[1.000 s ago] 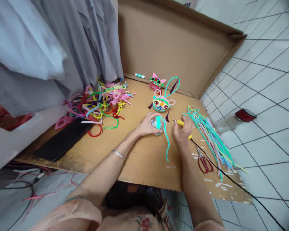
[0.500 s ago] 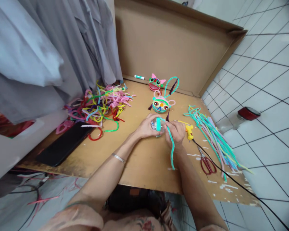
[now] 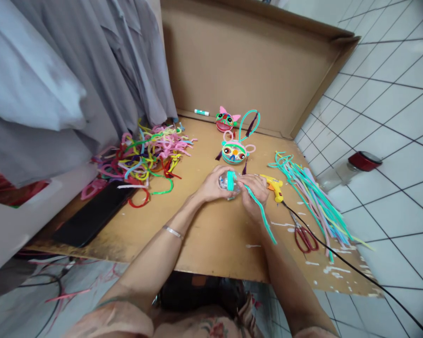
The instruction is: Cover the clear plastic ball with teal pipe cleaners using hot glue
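Observation:
My left hand is closed around a small clear round container with a teal strip on it, at the middle of the wooden table. My right hand pinches a long teal pipe cleaner against that container; the free end trails down to the right over my wrist. A yellow glue gun lies on the table just right of my right hand, its black cord running off to the lower right.
A heap of coloured pipe cleaners lies at the left, a bundle of straight teal and pastel ones at the right. Two finished animal-face figures stand behind. Red scissors, a black phone, a red-lidded jar, cardboard wall behind.
My right hand let go of the yellow glue gun, moved left to the container and took hold of the teal pipe cleaner, whose free end has swung to the right.

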### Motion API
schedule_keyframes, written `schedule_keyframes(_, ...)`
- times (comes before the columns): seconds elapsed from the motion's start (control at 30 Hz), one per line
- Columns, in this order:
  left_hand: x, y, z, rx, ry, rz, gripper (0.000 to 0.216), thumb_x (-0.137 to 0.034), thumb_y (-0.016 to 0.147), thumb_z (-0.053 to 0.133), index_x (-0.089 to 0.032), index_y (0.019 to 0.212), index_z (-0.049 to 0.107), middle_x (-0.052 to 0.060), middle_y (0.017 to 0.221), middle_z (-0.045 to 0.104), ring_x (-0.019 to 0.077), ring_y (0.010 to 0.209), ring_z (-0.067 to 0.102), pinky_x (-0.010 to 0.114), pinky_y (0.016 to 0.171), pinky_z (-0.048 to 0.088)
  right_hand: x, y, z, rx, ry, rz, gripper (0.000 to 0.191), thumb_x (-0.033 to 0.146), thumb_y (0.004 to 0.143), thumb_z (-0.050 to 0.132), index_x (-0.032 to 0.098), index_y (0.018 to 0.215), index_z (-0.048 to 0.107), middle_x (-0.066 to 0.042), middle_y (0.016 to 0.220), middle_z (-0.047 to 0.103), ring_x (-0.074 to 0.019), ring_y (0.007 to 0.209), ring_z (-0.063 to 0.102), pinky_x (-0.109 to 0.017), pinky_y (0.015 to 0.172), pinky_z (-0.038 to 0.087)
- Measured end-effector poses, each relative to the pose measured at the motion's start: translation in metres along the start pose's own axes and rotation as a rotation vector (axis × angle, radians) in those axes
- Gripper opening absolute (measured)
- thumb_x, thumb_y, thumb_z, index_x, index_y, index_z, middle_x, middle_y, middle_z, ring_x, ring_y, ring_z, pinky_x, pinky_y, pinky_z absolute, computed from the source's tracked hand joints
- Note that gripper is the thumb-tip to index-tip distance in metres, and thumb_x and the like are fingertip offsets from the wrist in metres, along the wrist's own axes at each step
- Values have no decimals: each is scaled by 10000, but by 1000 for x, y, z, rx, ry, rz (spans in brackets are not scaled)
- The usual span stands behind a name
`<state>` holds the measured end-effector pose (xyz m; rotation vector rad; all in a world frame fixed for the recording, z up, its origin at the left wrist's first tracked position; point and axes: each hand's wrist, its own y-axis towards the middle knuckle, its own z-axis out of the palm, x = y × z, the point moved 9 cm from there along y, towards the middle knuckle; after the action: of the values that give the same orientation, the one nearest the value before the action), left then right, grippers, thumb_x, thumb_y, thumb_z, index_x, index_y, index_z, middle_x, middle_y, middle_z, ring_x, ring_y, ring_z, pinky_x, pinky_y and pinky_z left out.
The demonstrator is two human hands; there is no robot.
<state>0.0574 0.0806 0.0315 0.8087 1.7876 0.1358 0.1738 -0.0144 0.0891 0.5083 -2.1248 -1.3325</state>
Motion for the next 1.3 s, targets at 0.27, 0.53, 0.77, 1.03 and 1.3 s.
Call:
schedule_keyframes(0.27, 3, 1, 0, 20, -8, -10, 720, -284, 554, 827, -205, 1225, 577, 86, 1241, 583, 280, 1163, 588, 438, 1050, 460, 8, 5, -1, 75, 8, 7, 224, 257, 944, 527, 219, 816, 705, -28, 795, 766, -192, 808, 722, -365, 786, 474)
schedule_keyframes(0.53, 3, 1, 0, 18, -35, -9, 719, -309, 550, 831, -189, 1213, 582, 92, 1226, 592, 273, 1127, 601, 427, 1022, 472, 10, 6, 1, 106, 40, 0, 216, 239, 943, 527, 208, 812, 695, -25, 780, 759, -185, 791, 717, -358, 783, 476)
schedule_keyframes(0.77, 5, 1, 1, 23, -67, -44, 731, -297, 537, 832, -207, 1219, 581, 73, 1222, 590, 263, 1109, 598, 421, 1007, 466, 8, 4, 2, 110, 54, 5, 212, 236, 936, 537, 195, 803, 696, -26, 773, 747, -179, 777, 701, -353, 764, 459)
schedule_keyframes(1.03, 3, 0, 2, 21, -92, -67, 720, -316, 540, 830, -191, 1204, 582, 81, 1199, 590, 254, 1082, 606, 401, 971, 490, 12, 4, 4, 119, 47, -24, 198, 246, 947, 536, 208, 817, 681, -19, 760, 756, -186, 773, 710, -361, 750, 467)
schedule_keyframes(1.3, 3, 0, 1, 15, -60, -59, 722, -310, 544, 824, -186, 1213, 584, 78, 1186, 602, 240, 1053, 617, 386, 949, 502, 10, -3, 6, 92, 66, -81, 139, 209, 915, 586, 219, 856, 711, -11, 755, 738, -176, 784, 703, -348, 786, 442)
